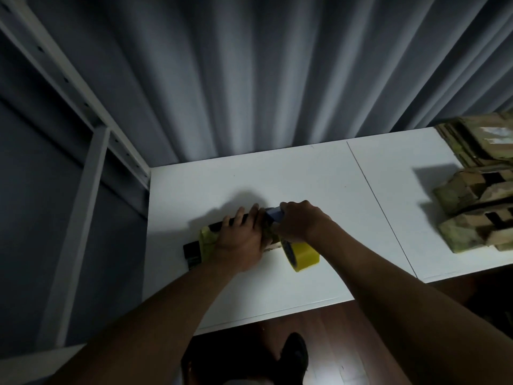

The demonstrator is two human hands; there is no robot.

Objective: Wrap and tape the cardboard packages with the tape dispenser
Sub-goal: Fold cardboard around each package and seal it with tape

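Observation:
A dark, flat cardboard package (194,252) lies on the white table (319,184), with yellow tape wound round its left part. My left hand (240,240) lies flat on top of it, fingers stretched out, and presses it down. My right hand (301,222) grips the blue tape dispenser (273,213) just right of the left hand, over the package's right end. The dispenser's yellow tape roll (304,257) hangs below that hand, near the table surface. Both hands hide most of the package's middle.
Several taped cardboard packages (477,215) are stacked at the table's right edge. A grey curtain (249,79) hangs behind the table and a white metal rack (94,151) stands to the left. A seam (380,207) crosses the tabletop. Wooden floor and a dark shoe (294,357) show below.

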